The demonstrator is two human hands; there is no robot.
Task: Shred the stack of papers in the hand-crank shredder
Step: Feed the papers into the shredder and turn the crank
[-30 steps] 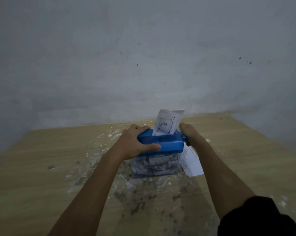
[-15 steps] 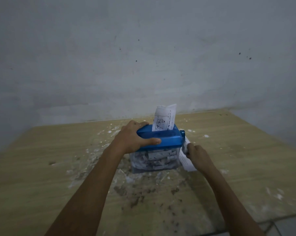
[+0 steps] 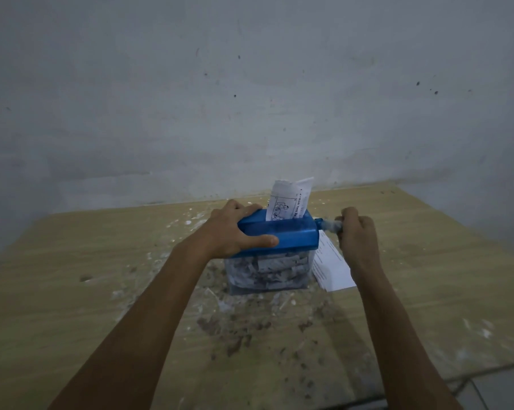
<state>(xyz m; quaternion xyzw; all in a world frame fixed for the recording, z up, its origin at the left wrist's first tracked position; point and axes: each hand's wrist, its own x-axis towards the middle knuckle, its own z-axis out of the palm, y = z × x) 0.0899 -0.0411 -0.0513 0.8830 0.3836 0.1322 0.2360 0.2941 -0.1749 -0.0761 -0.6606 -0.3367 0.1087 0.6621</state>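
Head view, shredding under way. We held the blue top of the hand-crank shredder (image 3: 279, 236) steady with our left hand (image 3: 235, 232), fingers curled over its far edge and thumb pressed along its near face. Our right hand (image 3: 357, 235) was closed in a fist around the crank handle (image 3: 328, 225) at the shredder's right end; the handle was blurred, so its exact angle could not be read.

One printed sheet (image 3: 288, 202) stood upright in the feed slot, its upper part showing above the blue top and bent slightly at its upper edge. We judged it to be partly fed, with a fair portion not yet cut.

The clear bin (image 3: 267, 273) under the blue top looked packed with strips almost to the cutter, which suggested that a good share of the work was done and that the bin might need emptying before long.

The remaining papers (image 3: 331, 269) lay flat on the wooden table (image 3: 72, 291), just beside the bin on its right and partly under our right forearm. How many sheets were in that stack could not be told from this angle.

Paper flecks and darker crumbs (image 3: 235, 329) lay scattered on the table around and in front of the shredder. As we judged it, the sheet in the slot and the stack beside the bin were left to do.
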